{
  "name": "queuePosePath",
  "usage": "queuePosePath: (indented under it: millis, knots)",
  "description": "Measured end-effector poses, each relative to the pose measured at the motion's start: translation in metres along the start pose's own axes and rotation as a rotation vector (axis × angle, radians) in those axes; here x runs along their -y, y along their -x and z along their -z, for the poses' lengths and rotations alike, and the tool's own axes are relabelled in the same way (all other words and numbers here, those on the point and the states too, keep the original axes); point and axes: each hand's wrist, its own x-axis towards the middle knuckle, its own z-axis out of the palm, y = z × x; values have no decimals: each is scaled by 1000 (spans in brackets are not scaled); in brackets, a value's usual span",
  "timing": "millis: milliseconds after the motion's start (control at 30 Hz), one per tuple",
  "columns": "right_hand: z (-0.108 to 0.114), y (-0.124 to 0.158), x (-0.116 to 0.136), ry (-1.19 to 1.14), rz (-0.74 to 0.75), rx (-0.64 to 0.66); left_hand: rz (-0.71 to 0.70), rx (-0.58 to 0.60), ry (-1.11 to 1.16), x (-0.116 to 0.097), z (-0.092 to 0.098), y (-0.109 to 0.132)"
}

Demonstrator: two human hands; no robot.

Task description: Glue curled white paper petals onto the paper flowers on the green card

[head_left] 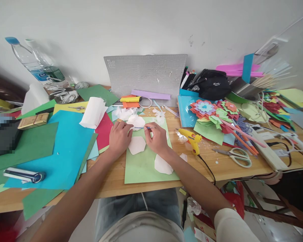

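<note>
My right hand [156,138] pinches a thin blue stick [139,127], which lies level across a rounded white paper piece [136,121]. At the left edge of that piece, my left hand [120,136] has its fingers bent and closed on the paper, close to the stick's left end; the exact grip is partly hidden. Just below the hands lies a second white paper piece [136,145]. A third white piece, the cut paper [163,164], is partly under my right forearm. All rest on a light green sheet [143,174].
A yellow glue gun [192,139] and scissors [236,156] lie right of the sheet. Paper flowers [204,109] are behind them. To the left are a white roll [93,112], blue paper [63,144] and a stapler [24,174]. A grey cutting mat [146,75] leans on the wall.
</note>
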Motion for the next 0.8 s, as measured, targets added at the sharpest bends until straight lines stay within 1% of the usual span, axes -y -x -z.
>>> queuePosePath:
  millis: [167,300,467,600,800]
  knots:
    - [1,-1,3,52,12,25,-68,-23,12,3,-4,-5]
    - [2,-1,3,82,-2,31,-99,-16,-9,4,-8,-12]
    - [2,-2,3,82,-8,25,-124,-69,-30,3,-6,-10]
    - [2,-2,2,73,-1,18,-154,-36,-56,2,-3,-8]
    - [3,-1,1,59,21,27,-112,25,-36,1,-1,-9]
